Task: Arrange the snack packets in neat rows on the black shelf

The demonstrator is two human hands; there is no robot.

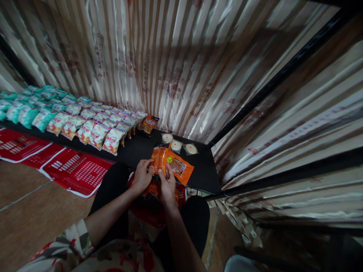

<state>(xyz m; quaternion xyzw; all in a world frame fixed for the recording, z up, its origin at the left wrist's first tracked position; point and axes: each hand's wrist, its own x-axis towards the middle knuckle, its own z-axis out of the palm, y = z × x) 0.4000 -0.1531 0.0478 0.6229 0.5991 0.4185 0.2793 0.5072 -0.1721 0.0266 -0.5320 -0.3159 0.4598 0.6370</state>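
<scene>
An orange snack packet (162,155) is between my two hands at the shelf's front edge. My left hand (142,176) is closed at its left side, fingertips on the wrapper. My right hand (168,184) pinches its lower right part, thumb on top. Beside it, another orange packet (179,168) with a printed label lies on the black shelf (205,172). Below my hands, between my knees, a red basket (182,192) holds more orange-and-dark packets (153,190), partly hidden by the hands.
White-and-red snack bags (98,134) stand in rows on the left of the shelf, with teal bags (27,115) farther left. A brown-orange packet (148,124) and clear-wrapped pale round pieces (191,149) lie toward the back. Red baskets (76,170) sit on the floor. A striped curtain (181,68) hangs behind.
</scene>
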